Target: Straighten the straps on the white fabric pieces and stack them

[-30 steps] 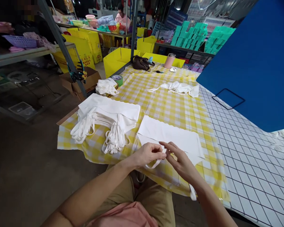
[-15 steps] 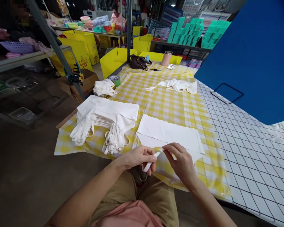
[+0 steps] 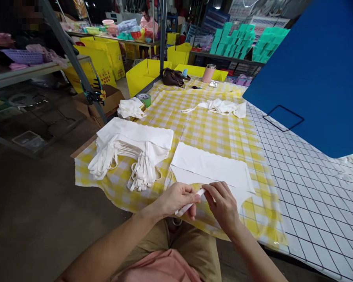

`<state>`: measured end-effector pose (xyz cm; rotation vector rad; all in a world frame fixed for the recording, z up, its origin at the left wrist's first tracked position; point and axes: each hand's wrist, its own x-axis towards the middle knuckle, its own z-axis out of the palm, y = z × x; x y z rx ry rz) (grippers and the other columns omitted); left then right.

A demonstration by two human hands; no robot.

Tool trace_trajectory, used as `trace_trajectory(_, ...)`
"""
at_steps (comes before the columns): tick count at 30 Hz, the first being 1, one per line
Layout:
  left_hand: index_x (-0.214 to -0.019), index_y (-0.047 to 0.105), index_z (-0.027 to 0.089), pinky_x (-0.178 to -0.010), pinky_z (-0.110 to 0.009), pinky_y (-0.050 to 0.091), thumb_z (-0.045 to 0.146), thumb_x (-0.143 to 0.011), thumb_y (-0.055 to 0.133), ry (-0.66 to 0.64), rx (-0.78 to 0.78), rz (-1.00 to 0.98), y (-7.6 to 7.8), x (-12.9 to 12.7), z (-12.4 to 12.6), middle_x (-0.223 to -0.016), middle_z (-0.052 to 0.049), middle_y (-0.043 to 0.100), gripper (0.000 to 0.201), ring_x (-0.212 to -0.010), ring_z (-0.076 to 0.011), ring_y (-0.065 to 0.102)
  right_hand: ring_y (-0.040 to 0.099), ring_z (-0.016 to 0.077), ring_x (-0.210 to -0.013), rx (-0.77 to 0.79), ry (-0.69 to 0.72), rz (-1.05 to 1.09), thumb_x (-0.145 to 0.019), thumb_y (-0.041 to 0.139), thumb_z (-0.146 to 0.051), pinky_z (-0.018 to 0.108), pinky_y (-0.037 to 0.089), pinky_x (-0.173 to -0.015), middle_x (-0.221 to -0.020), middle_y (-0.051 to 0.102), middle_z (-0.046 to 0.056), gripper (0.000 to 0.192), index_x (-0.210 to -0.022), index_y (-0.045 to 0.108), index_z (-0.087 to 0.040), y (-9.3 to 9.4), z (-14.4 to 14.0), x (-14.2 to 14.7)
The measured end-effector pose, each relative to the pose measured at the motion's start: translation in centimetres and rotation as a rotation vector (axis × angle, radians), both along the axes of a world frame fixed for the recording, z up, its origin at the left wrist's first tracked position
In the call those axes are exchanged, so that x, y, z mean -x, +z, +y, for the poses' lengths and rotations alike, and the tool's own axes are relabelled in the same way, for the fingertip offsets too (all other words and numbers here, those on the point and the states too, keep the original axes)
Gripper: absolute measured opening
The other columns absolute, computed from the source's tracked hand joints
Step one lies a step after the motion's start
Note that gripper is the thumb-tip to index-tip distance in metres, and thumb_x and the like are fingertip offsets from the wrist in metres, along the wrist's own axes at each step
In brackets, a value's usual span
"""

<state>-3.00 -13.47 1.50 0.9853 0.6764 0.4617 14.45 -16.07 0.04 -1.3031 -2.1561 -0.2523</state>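
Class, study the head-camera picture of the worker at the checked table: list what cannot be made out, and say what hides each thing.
- Strap: its middle is hidden inside the left hand; the right hand covers where it joins the flat bag.
- Stack of bags: their number is unclear, as the layers overlap.
- Blue board: cut off by the top and right edges.
- Far person: too small to tell their work.

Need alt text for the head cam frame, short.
A seated person's left hand and right hand pinch a white strap of a flat white cloth bag at the near edge of a yellow checked tablecloth. A stack of folded white bags lies to the left.
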Motion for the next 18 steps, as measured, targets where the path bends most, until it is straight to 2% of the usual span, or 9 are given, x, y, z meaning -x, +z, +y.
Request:
trace_trajectory(3, -0.069, 0.052, 0.013, -0.041, -0.017, 0.034, 0.048, -0.071, 0.061, 0.027, -0.053, 0.061, 0.1, 0.1, -0.6, -0.049, 0.000, 0.060, 0.036, -0.042, -0.0093, 0.053, 0.047, 0.0166, -0.066, -0.012, -0.037, -0.055, -0.089, 0.044, -0.012, 0.028, 0.041, -0.060, -0.067, 0.053, 0.003, 0.015, -0.086, 0.057, -0.018, -0.4, 0.0, -0.2)
trace_trajectory(7, -0.066, 0.052, 0.013, -0.040, -0.017, 0.031, 0.044, -0.072, 0.061, -0.002, -0.096, 0.093, 0.4, 0.0, -1.2, -0.049, 0.000, 0.060, 0.032, -0.039, -0.0063, 0.046, 0.045, 0.0163, -0.065, 0.018, -0.032, -0.054, -0.089, 0.042, -0.010, 0.027, 0.039, -0.058, -0.063, 0.051, 0.002, 0.017, -0.083, 0.056, -0.017, -0.6, -0.1, -0.2)
trace_trajectory(14, -0.063, 0.050, 0.015, -0.034, -0.017, 0.024, 0.040, -0.073, 0.056, 0.057, -0.117, 0.148, 0.4, -0.5, -1.0, -0.049, 0.001, 0.059, 0.028, -0.032, -0.0034, 0.032, 0.048, 0.0191, -0.072, 0.042, -0.042, -0.041, -0.088, 0.042, -0.013, 0.030, 0.041, -0.063, -0.075, 0.054, 0.005, 0.022, -0.104, 0.056, -0.017, -0.8, -0.1, 0.1)
trace_trajectory(18, -0.063, 0.051, 0.014, -0.034, -0.017, 0.026, 0.040, -0.073, 0.056, 0.068, -0.141, 0.163, 0.6, -0.6, -0.9, -0.048, 0.001, 0.058, 0.028, -0.033, -0.0039, 0.035, 0.049, 0.0180, -0.069, 0.107, -0.007, -0.038, -0.088, 0.041, -0.013, 0.029, 0.041, -0.061, -0.072, 0.055, 0.005, 0.021, -0.099, 0.058, -0.017, -1.1, -0.5, 0.5)
